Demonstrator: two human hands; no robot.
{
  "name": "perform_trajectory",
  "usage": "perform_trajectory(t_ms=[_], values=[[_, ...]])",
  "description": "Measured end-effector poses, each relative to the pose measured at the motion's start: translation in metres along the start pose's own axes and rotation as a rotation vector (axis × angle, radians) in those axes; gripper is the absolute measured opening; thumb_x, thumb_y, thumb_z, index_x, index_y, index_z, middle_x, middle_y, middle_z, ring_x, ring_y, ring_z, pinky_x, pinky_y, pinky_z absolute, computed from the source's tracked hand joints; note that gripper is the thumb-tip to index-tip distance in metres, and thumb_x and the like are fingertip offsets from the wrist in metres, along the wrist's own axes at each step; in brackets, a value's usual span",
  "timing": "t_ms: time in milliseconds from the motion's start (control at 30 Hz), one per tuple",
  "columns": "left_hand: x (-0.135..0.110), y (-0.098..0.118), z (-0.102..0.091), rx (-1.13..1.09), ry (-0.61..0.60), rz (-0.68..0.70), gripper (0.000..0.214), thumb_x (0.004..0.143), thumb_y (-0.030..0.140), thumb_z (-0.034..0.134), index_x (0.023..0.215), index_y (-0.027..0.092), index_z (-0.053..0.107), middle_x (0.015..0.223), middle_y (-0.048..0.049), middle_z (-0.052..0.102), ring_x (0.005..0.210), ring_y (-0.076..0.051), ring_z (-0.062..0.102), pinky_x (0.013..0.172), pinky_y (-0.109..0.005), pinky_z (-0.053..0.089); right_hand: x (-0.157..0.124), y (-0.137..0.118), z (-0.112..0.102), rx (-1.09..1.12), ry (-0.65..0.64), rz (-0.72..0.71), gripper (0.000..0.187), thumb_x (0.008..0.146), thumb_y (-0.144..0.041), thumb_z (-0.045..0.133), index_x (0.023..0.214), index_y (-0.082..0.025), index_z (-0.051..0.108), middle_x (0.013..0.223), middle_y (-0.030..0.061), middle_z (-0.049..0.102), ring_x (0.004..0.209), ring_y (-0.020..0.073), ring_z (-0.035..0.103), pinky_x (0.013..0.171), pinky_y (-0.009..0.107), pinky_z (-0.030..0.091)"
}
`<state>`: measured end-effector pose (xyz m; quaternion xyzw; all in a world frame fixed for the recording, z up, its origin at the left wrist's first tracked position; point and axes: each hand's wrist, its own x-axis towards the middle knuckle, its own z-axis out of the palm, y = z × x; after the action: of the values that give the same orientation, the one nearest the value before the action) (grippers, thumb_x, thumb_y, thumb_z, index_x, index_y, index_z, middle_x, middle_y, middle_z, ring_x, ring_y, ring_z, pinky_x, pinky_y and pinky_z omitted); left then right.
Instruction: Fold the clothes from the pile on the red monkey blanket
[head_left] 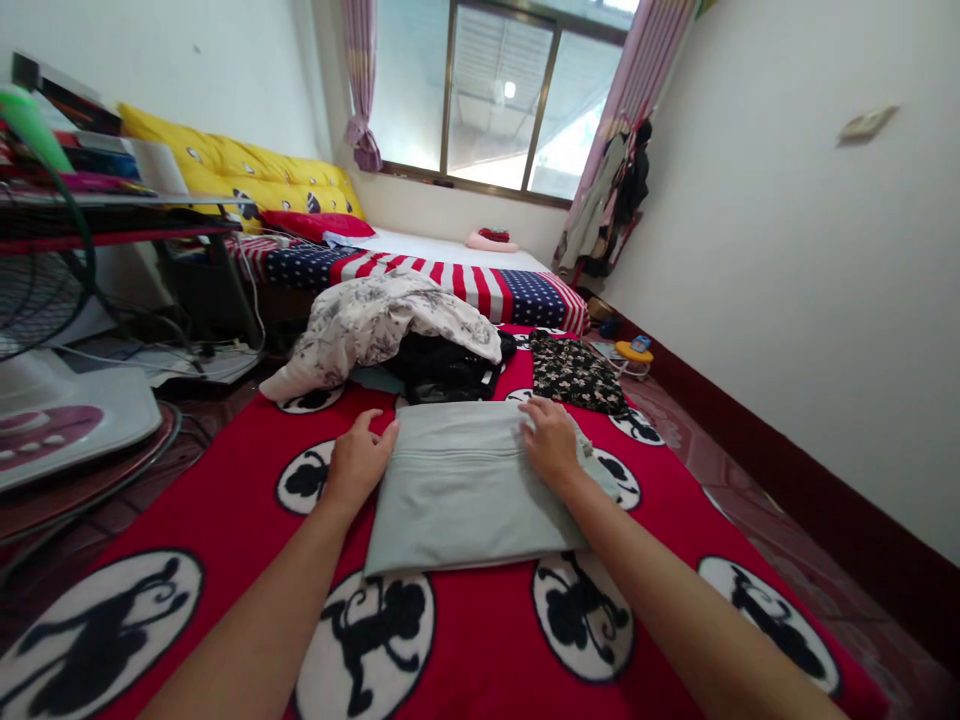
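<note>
Basically, folded pale grey-green rectangular cloth [457, 505] lay on red monkey-print blanket [484, 640], long axis crosswise; left hand [356, 462] grip open at left edge, right hand [552, 442] nearer, loosely open over far-right part.

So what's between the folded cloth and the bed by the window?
A heap, seen in the head view: a white patterned cloth, partly over something black, lies between the folded cloth and the bed.
</note>
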<state>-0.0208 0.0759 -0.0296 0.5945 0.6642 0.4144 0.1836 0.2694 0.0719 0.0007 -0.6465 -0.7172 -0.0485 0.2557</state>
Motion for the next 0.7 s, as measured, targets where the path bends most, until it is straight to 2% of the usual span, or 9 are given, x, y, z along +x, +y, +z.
perform_trajectory(t_ms=[33,100,167,267,367,433,500,600,700], values=[[-0.002,0.000,-0.002,-0.059,-0.022,-0.007,0.049,0.083,0.051,0.053,0.119,0.017,0.061,0.082,-0.0105,0.071,0.091,-0.031,0.067,0.089,-0.043,0.048,-0.006,-0.019,0.000,0.120,-0.019,-0.009,0.032,0.088,-0.023,0.050,0.116,-0.019,0.065,0.123,0.0118,0.063,0.111,0.0240,0.058,0.099,0.038,0.042],[-0.009,0.005,-0.004,-0.179,-0.056,0.008,0.050,0.083,0.053,0.051,0.115,0.017,0.062,0.101,-0.0130,0.072,0.094,-0.028,0.067,0.087,-0.039,0.049,-0.017,-0.058,0.001,0.335,-0.119,0.020,0.037,0.090,-0.037,0.051,0.118,-0.017,0.063,0.112,0.0104,0.068,0.094,0.0217,0.064,0.089,0.034,0.047],[-0.020,0.016,-0.006,-0.390,-0.134,-0.009,0.057,0.083,0.057,0.050,0.123,0.017,0.057,0.113,-0.0132,0.069,0.094,-0.026,0.068,0.081,-0.035,0.052,-0.027,-0.093,0.002,0.443,-0.227,0.068,0.057,0.088,-0.055,0.051,0.124,-0.012,0.059,0.112,0.0139,0.068,0.099,0.0261,0.064,0.089,0.037,0.047],[-0.038,0.035,-0.011,-0.804,-0.323,-0.101,0.070,0.083,0.062,0.050,0.140,0.022,0.043,0.097,-0.0079,0.072,0.085,-0.023,0.069,0.069,-0.031,0.053,-0.034,-0.124,0.002,0.470,-0.291,0.143,0.079,0.082,-0.072,0.045,0.131,-0.010,0.053,0.121,0.0195,0.064,0.111,0.0339,0.060,0.092,0.044,0.045],[-0.049,0.045,-0.012,-0.989,-0.413,-0.126,0.069,0.084,0.060,0.053,0.143,0.025,0.039,0.081,-0.0027,0.071,0.082,-0.020,0.069,0.070,-0.028,0.053,-0.034,-0.128,0.002,0.482,-0.278,0.215,0.077,0.075,-0.073,0.054,0.128,-0.017,0.054,0.118,0.0158,0.065,0.109,0.0342,0.061,0.088,0.043,0.046],[-0.051,0.045,-0.009,-1.017,-0.454,-0.136,0.068,0.084,0.059,0.055,0.141,0.025,0.041,0.083,-0.0038,0.073,0.085,-0.020,0.070,0.074,-0.029,0.054,-0.033,-0.122,0.004,0.507,-0.268,0.235,0.062,0.076,-0.062,0.061,0.121,-0.020,0.058,0.111,0.0120,0.068,0.104,0.0316,0.063,0.084,0.039,0.047],[-0.051,0.043,-0.005,-1.018,-0.480,-0.150,0.067,0.084,0.059,0.054,0.139,0.022,0.044,0.089,-0.0072,0.074,0.088,-0.022,0.070,0.075,-0.031,0.055,-0.034,-0.113,0.011,0.560,-0.245,0.238,0.041,0.077,-0.042,0.061,0.112,-0.020,0.062,0.103,0.0085,0.070,0.096,0.0273,0.064,0.080,0.035,0.047],[-0.046,0.039,0.000,-0.987,-0.418,-0.191,0.059,0.087,0.057,0.051,0.130,0.016,0.052,0.089,-0.0106,0.075,0.081,-0.022,0.072,0.070,-0.030,0.056,-0.039,-0.101,0.021,0.752,-0.184,0.274,0.030,0.068,-0.022,0.053,0.096,-0.019,0.065,0.083,0.0022,0.069,0.079,0.0209,0.062,0.069,0.029,0.047],[-0.039,0.036,-0.001,-0.962,-0.290,-0.252,0.047,0.090,0.049,0.049,0.119,0.013,0.058,0.083,-0.0099,0.074,0.069,-0.018,0.071,0.060,-0.025,0.055,-0.042,-0.092,0.020,1.010,-0.139,0.389,0.027,0.060,-0.021,0.050,0.084,-0.018,0.062,0.066,-0.0025,0.061,0.062,0.0164,0.055,0.056,0.025,0.043]])
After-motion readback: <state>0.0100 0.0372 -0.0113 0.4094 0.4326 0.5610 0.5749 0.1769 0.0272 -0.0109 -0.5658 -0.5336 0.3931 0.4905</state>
